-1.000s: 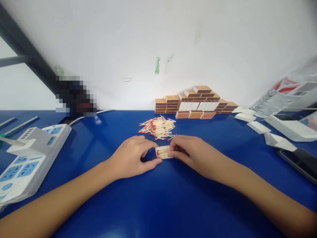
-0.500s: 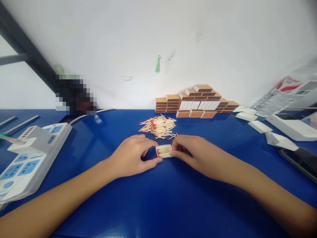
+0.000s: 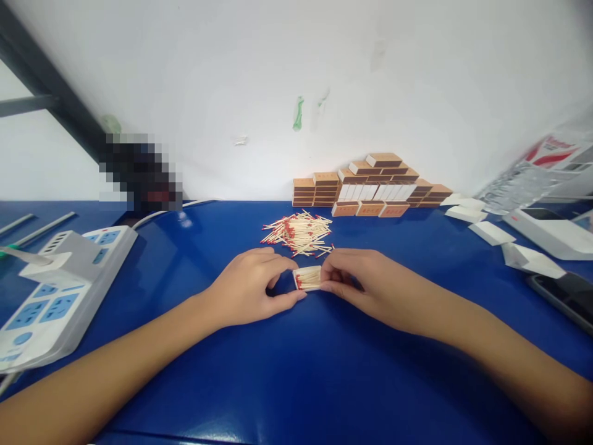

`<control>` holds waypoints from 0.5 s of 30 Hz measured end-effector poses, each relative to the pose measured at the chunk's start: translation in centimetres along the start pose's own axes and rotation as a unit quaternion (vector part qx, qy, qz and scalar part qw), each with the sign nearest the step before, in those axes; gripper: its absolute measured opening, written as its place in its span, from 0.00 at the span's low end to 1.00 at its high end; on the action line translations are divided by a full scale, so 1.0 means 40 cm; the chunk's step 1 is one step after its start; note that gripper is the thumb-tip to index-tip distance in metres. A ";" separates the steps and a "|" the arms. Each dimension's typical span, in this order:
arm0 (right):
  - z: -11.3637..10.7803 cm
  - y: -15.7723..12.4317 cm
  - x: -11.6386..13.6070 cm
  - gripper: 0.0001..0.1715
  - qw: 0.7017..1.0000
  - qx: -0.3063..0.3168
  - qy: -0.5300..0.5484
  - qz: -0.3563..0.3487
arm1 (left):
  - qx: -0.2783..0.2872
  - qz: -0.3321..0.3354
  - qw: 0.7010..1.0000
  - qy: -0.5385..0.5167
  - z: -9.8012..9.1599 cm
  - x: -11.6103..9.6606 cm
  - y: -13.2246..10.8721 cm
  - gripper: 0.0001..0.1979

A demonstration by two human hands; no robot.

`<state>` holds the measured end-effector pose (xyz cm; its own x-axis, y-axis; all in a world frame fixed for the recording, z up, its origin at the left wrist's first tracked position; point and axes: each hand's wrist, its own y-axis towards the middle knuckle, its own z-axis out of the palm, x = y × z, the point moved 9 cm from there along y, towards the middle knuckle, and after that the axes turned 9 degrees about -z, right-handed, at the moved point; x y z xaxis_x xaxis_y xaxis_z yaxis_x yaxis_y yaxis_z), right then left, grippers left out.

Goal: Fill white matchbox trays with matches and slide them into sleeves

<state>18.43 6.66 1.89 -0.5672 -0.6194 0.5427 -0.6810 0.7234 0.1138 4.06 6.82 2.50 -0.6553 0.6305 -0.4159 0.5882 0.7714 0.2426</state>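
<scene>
A small white matchbox tray point(image 3: 309, 278) filled with red-tipped matches lies on the blue table point(image 3: 296, 371) between my hands. My left hand point(image 3: 250, 287) pinches the tray's left end with thumb and forefinger. On the right end, the curled fingers of my right hand point(image 3: 361, 281) grip the tray and press on the matches. Just behind the tray lies a loose pile of matches point(image 3: 299, 233).
Stacked brown matchboxes point(image 3: 370, 185) stand against the white wall. Loose white sleeves point(image 3: 491, 233), a white box point(image 3: 551, 232) and a dark phone point(image 3: 563, 290) lie at the right. A white power strip point(image 3: 55, 290) with a cable sits at the left.
Both hands keep hold of the tray in the same spot. The view has tilted slightly, so everything sits a little higher in the picture.
</scene>
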 end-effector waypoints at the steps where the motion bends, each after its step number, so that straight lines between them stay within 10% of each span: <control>1: 0.001 0.000 -0.001 0.10 1.000 -0.001 -0.001 0.002 | 0.000 0.000 1.000 -0.001 0.000 -0.001 0.000 0.14; 15: -0.003 -0.005 -0.006 0.15 1.000 0.013 0.007 0.019 | -0.005 0.008 1.000 -0.003 0.000 -0.006 0.000 0.13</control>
<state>18.77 6.70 1.83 -0.5865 -0.5868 0.5583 -0.6710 0.7380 0.0707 4.23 6.65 2.60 -0.6427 0.6431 -0.4165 0.5944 0.7615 0.2585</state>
